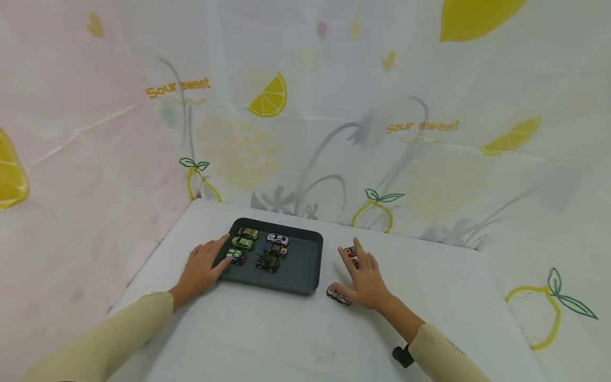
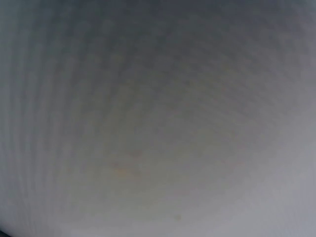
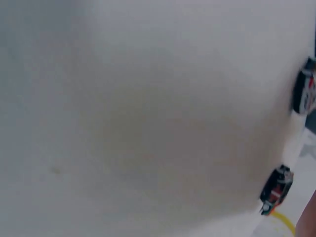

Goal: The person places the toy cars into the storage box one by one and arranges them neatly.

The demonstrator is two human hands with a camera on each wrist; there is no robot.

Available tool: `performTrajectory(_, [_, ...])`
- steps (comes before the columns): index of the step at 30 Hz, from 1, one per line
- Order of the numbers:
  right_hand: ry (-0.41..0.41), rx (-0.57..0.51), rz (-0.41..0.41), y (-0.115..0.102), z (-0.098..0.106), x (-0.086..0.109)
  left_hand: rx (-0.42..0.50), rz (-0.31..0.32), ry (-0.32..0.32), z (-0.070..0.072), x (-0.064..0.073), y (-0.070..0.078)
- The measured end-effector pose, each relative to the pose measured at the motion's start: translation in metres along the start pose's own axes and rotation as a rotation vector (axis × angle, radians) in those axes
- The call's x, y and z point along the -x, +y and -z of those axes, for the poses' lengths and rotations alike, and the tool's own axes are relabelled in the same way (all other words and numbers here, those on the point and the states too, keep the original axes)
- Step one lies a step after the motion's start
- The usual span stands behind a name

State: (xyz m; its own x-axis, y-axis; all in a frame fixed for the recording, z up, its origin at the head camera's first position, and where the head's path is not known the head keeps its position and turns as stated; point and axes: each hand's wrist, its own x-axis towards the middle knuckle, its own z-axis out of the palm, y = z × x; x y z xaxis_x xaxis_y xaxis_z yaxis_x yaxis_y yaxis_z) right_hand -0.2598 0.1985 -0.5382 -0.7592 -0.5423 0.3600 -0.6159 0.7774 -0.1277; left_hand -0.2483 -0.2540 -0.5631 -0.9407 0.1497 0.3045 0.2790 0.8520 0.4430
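A dark grey tray (image 1: 298, 265) holds several small toy cars, among them a green one (image 1: 242, 243), a white one (image 1: 278, 239) and a dark tank-like one (image 1: 268, 262). Along the tray's left rim rests my left hand (image 1: 202, 265), its thumb reaching over the edge beside a white-green toy car (image 1: 236, 257). To the right of the tray, my right hand (image 1: 366, 278) is spread above the table. Its thumb is by a silver toy car (image 1: 339, 295); its fingers partly cover an orange-green toy car (image 1: 351, 251) and another toy car (image 1: 355, 262).
The white table (image 1: 267, 334) meets a lemon-printed cloth (image 1: 305, 138) at the back and sides. A black object (image 1: 403, 356) sits near my right wrist. The left wrist view is a blur; the right wrist view catches two toy cars at its right edge.
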Motion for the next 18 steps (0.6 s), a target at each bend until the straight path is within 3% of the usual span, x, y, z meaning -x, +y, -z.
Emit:
performTrajectory(9, [-0.042, 0.039, 0.144, -0.017, -0.006, 0.019, 0.006, -0.006, 0.004, 0.0, -0.001, 0.001])
performTrajectory(14, [-0.083, 0.03, 0.132, -0.025, -0.003, 0.027, 0.008, -0.008, 0.003, 0.0, -0.002, 0.0])
performTrajectory(18, [-0.019, 0.023, 0.112, -0.03, -0.003, 0.03, 0.005, -0.002, 0.0, 0.0, -0.001, -0.002])
